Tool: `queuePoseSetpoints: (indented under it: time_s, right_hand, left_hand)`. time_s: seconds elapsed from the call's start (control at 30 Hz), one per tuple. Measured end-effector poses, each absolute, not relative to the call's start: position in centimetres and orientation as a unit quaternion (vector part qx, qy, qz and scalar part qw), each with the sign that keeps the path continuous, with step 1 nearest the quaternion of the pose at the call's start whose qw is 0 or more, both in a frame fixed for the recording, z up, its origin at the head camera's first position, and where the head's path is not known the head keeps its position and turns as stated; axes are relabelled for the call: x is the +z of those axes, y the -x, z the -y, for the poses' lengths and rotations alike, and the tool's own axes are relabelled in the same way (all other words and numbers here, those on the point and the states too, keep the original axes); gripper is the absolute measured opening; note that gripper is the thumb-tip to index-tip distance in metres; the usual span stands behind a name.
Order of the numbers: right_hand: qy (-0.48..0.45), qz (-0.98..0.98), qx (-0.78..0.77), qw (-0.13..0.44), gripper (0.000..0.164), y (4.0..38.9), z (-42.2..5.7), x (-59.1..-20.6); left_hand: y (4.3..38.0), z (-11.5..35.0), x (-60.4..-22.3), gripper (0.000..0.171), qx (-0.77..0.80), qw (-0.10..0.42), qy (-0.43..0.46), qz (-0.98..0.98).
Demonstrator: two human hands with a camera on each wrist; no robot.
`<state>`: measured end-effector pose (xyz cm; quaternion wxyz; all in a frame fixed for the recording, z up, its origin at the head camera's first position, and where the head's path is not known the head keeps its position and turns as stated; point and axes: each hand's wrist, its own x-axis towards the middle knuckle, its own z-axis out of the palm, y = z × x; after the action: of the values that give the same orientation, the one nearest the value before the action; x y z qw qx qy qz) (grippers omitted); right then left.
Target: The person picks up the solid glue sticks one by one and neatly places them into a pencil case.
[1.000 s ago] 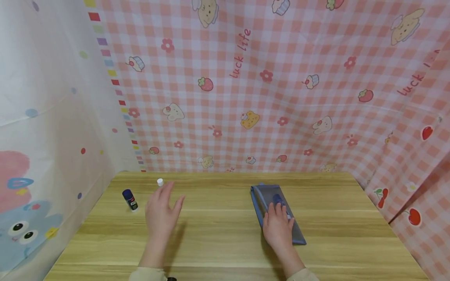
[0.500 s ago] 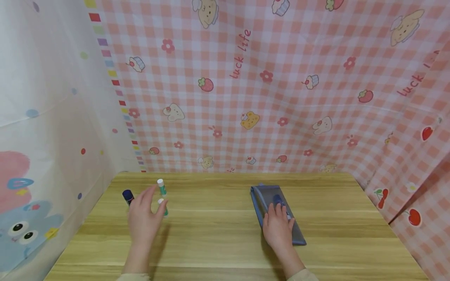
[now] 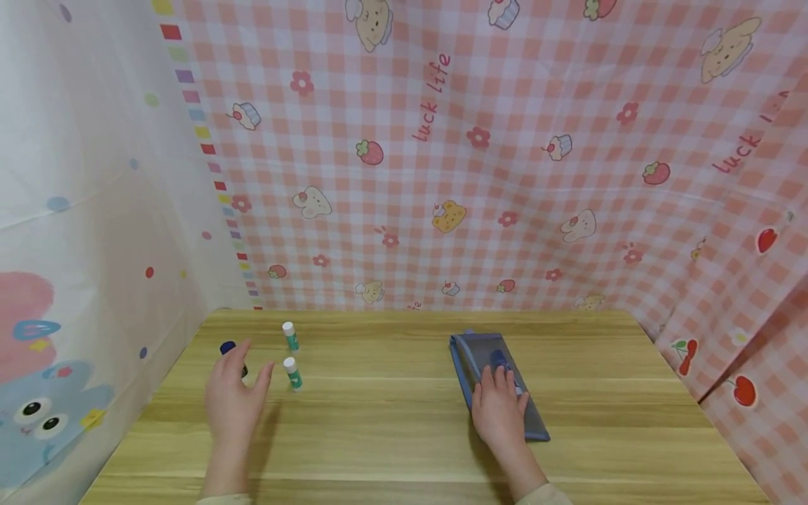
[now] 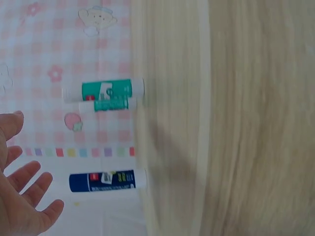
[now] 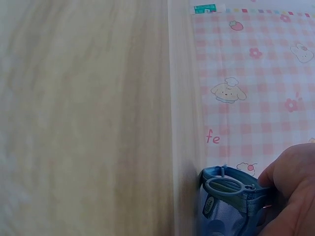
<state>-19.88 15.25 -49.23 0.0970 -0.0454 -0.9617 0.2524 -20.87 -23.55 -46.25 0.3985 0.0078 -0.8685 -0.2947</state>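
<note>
My left hand (image 3: 232,401) is held over the left of the table, thumb apart from the fingers. Just beyond it stands a dark blue glue stick (image 3: 227,347), partly hidden by the fingers in the head view; the left wrist view shows a gap between the fingertips and this upright stick. Two green glue sticks with white caps, a nearer one (image 3: 293,376) and a farther one (image 3: 291,338), stand to this hand's right. My right hand (image 3: 499,417) rests on a blue-edged see-through zip pouch (image 3: 536,425), fingers stretched across it. Something dark blue (image 3: 499,358) shows inside the pouch.
The wooden table (image 3: 391,421) ends at the back against a pink checked curtain (image 3: 404,175). A white printed curtain (image 3: 95,210) hangs along the left side. The zipper pull (image 5: 224,185) lies at the pouch's end.
My left hand has moved left, away from the green glue sticks and toward the dark blue one. Both green sticks now show fully. My right hand has stayed on the pouch.
</note>
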Motion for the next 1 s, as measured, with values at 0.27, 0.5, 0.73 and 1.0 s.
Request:
queuePoseSetpoints:
  time_s: [0.27, 0.5, 0.73, 1.0]
  right_hand:
    - [0.045, 0.962, 0.250, 0.096, 0.045, 19.8, -15.3, -49.2]
    - [0.044, 0.963, 0.247, 0.093, 0.044, 19.7, -15.3, -49.1]
    - [0.045, 0.964, 0.247, 0.090, 0.045, 19.8, -15.4, -49.0]
    - [0.045, 0.964, 0.248, 0.087, 0.045, 19.7, -15.3, -49.0]
  left_hand:
    - [20.8, 25.1, -46.2, 0.050, -0.282, 0.393, -0.036, 0.875]
    - [20.7, 26.1, -45.8, 0.049, -0.284, 0.383, -0.055, 0.877]
    - [20.9, 26.9, -45.8, 0.051, -0.297, 0.333, -0.091, 0.890]
    - [21.2, 28.0, -46.4, 0.057, -0.315, 0.273, -0.130, 0.899]
